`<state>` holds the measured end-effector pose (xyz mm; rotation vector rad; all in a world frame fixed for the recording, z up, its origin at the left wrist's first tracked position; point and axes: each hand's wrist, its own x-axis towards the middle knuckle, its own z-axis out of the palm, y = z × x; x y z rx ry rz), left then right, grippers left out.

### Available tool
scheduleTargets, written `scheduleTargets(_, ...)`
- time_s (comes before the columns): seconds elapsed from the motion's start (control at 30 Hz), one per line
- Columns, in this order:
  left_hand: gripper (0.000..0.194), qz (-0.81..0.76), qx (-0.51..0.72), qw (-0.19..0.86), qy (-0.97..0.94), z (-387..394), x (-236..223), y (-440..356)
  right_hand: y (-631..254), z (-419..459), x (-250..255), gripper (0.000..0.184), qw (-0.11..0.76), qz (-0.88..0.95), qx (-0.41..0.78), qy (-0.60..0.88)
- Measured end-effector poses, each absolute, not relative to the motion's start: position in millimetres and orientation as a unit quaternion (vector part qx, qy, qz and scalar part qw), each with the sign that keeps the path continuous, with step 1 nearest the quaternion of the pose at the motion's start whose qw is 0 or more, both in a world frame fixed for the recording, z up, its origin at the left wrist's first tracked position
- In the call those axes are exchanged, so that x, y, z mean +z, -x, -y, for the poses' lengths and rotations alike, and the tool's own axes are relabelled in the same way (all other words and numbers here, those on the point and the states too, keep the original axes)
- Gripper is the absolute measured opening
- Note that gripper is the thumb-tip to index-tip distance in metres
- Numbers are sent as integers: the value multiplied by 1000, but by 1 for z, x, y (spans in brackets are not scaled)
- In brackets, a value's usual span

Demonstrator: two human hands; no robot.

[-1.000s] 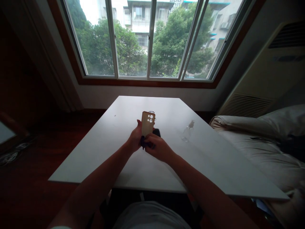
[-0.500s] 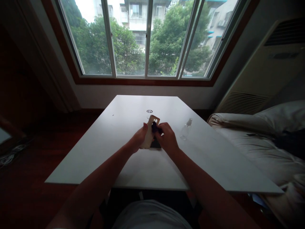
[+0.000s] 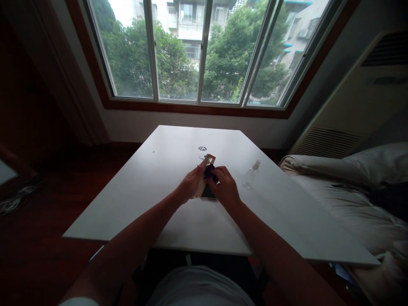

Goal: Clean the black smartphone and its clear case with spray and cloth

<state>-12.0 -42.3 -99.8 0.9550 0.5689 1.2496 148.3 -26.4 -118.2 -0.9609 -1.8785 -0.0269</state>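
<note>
My left hand [image 3: 190,183] is closed around a clear, yellowish phone case [image 3: 208,159], which is tilted above the table with its camera cutouts at the far end. My right hand [image 3: 225,183] pinches a bunched dark purple cloth [image 3: 209,172] against the upper part of the case. Below the hands a dark-screened phone [image 3: 209,192] lies on the table, partly hidden by the right hand and the case.
On the white table [image 3: 134,212], a clear spray bottle [image 3: 251,175] stands to the right. Two small round items [image 3: 202,148] lie beyond the case. A couch with pale covers [image 3: 321,182] borders the right side, and a window is ahead.
The case has turned more edge-on in my left hand. The purple cloth in my right hand has shifted slightly down along it. The whole view has tilted a little.
</note>
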Motion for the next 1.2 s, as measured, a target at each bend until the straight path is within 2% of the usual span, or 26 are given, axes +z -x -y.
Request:
scheduleTargets(0.13,73,-292,594,602,-446,39,-97,17,-136,35,-123,18,458,814,41,355)
scheduleTargets(0.27,78,-284,627,611,-390,35,-90,27,-125,44,-122,22,448,837,110,294)
scheduleTargets(0.47,75,-225,617,665,-357,33,-85,35,-121,58,-113,36,437,872,135,173)
scheduleTargets(0.6,74,-180,570,713,-366,32,-86,35,-119,62,-111,37,480,857,98,157)
scheduleTargets(0.73,77,-175,548,724,-381,34,-88,32,-121,58,-111,30,542,808,27,232)
scheduleTargets(0.9,58,-211,494,688,-488,38,-96,36,-126,54,-111,15,524,781,-7,339)
scheduleTargets(0.97,57,-220,450,698,-513,39,-97,43,-127,53,-107,18,499,800,12,333)
scheduleTargets(1.1,51,-219,429,721,-498,38,-90,56,-131,67,-84,36,500,818,23,283)
scheduleTargets(1.2,49,-196,479,724,-457,36,-83,59,-142,107,-56,31,547,808,-18,215)
